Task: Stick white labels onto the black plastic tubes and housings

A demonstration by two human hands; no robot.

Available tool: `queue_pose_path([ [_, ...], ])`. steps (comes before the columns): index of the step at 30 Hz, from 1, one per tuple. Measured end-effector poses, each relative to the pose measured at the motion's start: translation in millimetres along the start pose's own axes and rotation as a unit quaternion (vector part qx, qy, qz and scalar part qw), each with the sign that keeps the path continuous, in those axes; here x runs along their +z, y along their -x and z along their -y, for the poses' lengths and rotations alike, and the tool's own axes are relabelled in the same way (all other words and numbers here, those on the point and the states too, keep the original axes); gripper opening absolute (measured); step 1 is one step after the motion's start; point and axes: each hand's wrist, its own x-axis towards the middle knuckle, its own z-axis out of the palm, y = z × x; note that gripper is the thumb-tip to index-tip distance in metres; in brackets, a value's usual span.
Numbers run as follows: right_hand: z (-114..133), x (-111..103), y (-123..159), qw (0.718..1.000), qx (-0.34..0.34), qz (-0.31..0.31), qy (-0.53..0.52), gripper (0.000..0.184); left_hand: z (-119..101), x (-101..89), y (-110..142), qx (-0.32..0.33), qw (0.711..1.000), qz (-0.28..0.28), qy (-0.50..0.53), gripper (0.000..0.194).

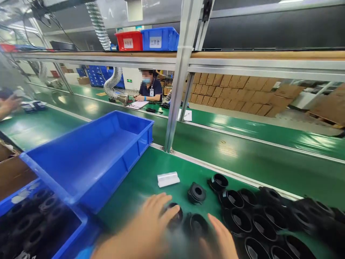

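My left hand (144,225), blurred by motion, reaches over the green work surface with its fingers spread. A black round housing (175,213) shows by its thumb, partly hidden; I cannot tell whether they touch. On the right, my right hand (222,235) has its fingers stretched out beside another black round housing (198,223), which stands between the two hands. Just beyond them sits a single black housing (196,193) with a ring-shaped top. Many similar black cup-shaped housings (238,220) stand grouped to the right.
A large blue bin (137,153) stands at left, above another blue bin (71,235) holding black parts. A white roll-like piece (168,179) lies ahead. A metal post (179,75) rises from the bench's far edge. A co-worker (151,88) sits across; another person's hand (9,106) is far left.
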Motion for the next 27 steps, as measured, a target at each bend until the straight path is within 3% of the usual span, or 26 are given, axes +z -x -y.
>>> queue_pose_path([
  [3, -2, 11, 6, 0.993, 0.019, 0.095, -0.066, 0.061, -1, 23.0, -43, -0.006, 0.996, 0.061, 0.066, 0.071],
  [6, 7, 10, 6, 0.974, 0.111, 0.135, -0.142, 0.057, 8, 33.6, -59, -0.036, 0.987, 0.040, 0.151, 0.059],
  [9, 13, -4, 3, 0.935, 0.206, 0.107, -0.267, 0.058, 21, 35.0, -55, -0.094, 0.956, -0.030, 0.277, 0.053],
  [12, 17, -22, 0, 0.879, 0.212, 0.072, -0.421, 0.071, 29, 32.3, -44, -0.111, 0.914, -0.041, 0.388, 0.056],
  [16, 23, -30, -1, 0.851, 0.233, 0.025, -0.471, 0.071, 30, 35.2, -32, -0.142, 0.871, -0.040, 0.469, 0.059],
  [17, 26, -29, -1, 0.834, 0.257, 0.016, -0.487, 0.064, 30, 37.9, -30, -0.155, 0.861, -0.044, 0.483, 0.057],
  [19, 30, -23, -2, 0.774, 0.329, -0.002, -0.541, 0.051, 27, 44.7, -27, -0.184, 0.840, -0.057, 0.507, 0.053],
  [22, 38, -16, -2, 0.684, 0.406, -0.004, -0.606, 0.054, 26, 53.4, -27, -0.216, 0.815, -0.067, 0.533, 0.051],
  [25, 45, -15, -1, 0.655, 0.427, 0.010, -0.624, 0.055, 28, 56.6, -27, -0.231, 0.825, -0.076, 0.511, 0.056],
  [27, 48, -15, -2, 0.606, 0.460, 0.011, -0.649, 0.047, 30, 56.6, -28, -0.232, 0.839, -0.087, 0.484, 0.061],
])
